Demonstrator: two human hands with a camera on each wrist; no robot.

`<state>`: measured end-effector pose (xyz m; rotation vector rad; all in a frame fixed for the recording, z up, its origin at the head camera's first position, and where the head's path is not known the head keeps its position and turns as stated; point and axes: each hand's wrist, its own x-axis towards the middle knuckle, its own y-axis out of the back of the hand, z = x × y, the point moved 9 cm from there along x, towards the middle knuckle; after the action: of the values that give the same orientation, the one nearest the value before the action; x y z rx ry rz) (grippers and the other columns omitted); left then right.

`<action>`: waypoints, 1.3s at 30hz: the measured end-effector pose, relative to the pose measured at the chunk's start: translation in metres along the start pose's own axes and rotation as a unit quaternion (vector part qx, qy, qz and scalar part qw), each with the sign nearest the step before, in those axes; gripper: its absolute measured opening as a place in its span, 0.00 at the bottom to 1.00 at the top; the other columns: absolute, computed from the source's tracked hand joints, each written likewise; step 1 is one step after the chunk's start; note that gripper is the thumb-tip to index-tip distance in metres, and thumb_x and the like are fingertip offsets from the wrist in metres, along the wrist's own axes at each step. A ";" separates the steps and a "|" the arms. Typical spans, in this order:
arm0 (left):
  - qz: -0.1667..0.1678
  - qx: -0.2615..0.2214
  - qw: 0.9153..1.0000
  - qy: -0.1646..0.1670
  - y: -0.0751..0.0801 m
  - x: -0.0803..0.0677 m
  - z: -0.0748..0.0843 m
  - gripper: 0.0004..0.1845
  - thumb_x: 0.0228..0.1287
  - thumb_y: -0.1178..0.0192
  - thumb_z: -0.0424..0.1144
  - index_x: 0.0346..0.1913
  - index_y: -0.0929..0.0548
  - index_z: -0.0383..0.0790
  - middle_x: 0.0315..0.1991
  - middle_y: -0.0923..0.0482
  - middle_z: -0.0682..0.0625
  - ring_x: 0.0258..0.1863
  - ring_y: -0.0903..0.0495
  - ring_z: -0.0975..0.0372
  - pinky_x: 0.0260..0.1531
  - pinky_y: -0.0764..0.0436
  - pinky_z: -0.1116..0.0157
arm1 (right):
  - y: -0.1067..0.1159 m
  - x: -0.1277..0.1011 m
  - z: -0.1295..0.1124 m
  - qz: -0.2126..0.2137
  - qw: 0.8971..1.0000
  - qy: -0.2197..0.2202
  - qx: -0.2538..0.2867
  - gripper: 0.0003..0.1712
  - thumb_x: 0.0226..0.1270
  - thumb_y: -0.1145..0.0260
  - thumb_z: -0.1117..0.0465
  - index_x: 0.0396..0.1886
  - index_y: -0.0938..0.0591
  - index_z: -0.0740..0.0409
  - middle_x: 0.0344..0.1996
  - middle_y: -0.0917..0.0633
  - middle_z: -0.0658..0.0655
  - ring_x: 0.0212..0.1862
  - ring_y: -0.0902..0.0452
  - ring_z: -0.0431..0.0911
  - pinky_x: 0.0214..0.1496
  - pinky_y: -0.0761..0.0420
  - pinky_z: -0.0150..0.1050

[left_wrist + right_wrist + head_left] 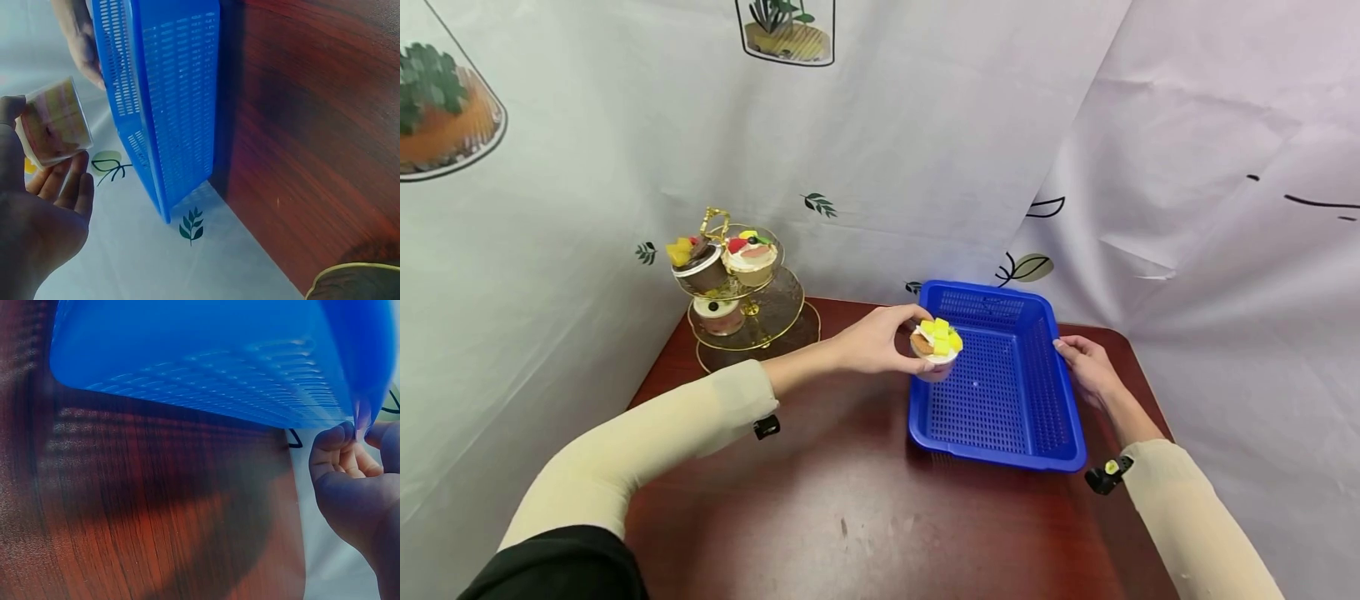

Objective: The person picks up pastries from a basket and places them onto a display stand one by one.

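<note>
In the head view my left hand (883, 340) grips a small dessert cup (936, 348) topped with cream and yellow fruit cubes, above the left rim of a blue plastic basket (1018, 458). The left wrist view shows the cup's clear side with its pink and yellow layers (57, 122), held between thumb and fingers of the left hand (53, 215). My right hand (1088, 367) pinches the basket's right rim. From the right wrist view, thumb and curled fingers of the right hand (356, 469) meet at the blue rim.
A gold-trimmed tiered stand (767, 337) stands at the table's back left. On its upper tier are a dark cupcake (700, 271) and a fruit-topped cup (751, 260); a lower tier bears another cup (717, 317). A white printed cloth (895, 150) hangs behind the reddish-brown table (820, 500).
</note>
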<state>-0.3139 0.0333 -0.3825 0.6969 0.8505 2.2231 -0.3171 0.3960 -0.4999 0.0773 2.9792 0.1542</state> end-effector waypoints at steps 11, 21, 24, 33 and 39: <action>0.032 0.019 0.999 0.021 0.022 -0.017 -0.001 0.33 0.56 0.21 0.53 0.61 0.20 0.44 0.50 0.17 0.58 0.49 0.19 0.66 0.56 0.19 0.62 | 0.001 0.001 0.001 0.004 1.000 -0.001 0.010 0.06 0.84 0.40 0.57 0.47 0.21 0.55 0.33 0.15 0.44 0.34 0.18 0.37 0.35 0.15 0.33; 0.076 0.019 0.994 0.070 0.042 -0.036 -0.017 0.36 0.57 0.21 0.56 0.64 0.21 0.42 0.55 0.17 0.54 0.51 0.19 0.62 0.56 0.18 0.58 | -0.002 -0.005 -0.005 0.007 1.000 -0.021 0.008 0.07 0.84 0.42 0.62 0.49 0.22 0.63 0.31 0.16 0.46 0.33 0.19 0.38 0.33 0.16 0.34; 0.090 0.022 0.992 0.081 0.049 -0.042 -0.023 0.37 0.57 0.21 0.56 0.65 0.21 0.41 0.56 0.17 0.52 0.53 0.19 0.61 0.58 0.18 0.56 | -0.003 -0.006 -0.006 0.008 1.000 -0.022 0.013 0.08 0.84 0.42 0.63 0.50 0.23 0.65 0.31 0.17 0.47 0.33 0.19 0.39 0.33 0.17 0.34; 0.139 0.029 0.985 0.099 0.069 -0.062 -0.034 0.37 0.57 0.21 0.53 0.65 0.22 0.40 0.56 0.16 0.49 0.52 0.17 0.60 0.55 0.18 0.56 | 0.003 0.000 0.001 0.014 1.000 -0.003 -0.003 0.10 0.84 0.39 0.57 0.50 0.22 0.60 0.32 0.17 0.44 0.33 0.20 0.37 0.34 0.17 0.32; 0.160 0.040 0.980 0.113 0.078 -0.071 -0.041 0.37 0.59 0.22 0.52 0.67 0.22 0.38 0.58 0.17 0.47 0.54 0.18 0.57 0.57 0.19 0.54 | 0.001 0.001 0.000 0.012 1.000 -0.012 0.010 0.09 0.84 0.40 0.59 0.50 0.22 0.62 0.31 0.16 0.44 0.32 0.19 0.37 0.33 0.17 0.33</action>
<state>-0.3244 -0.0785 -0.3696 0.6658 1.0028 2.6067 -0.3177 0.3967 -0.4997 0.1159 2.9561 0.1268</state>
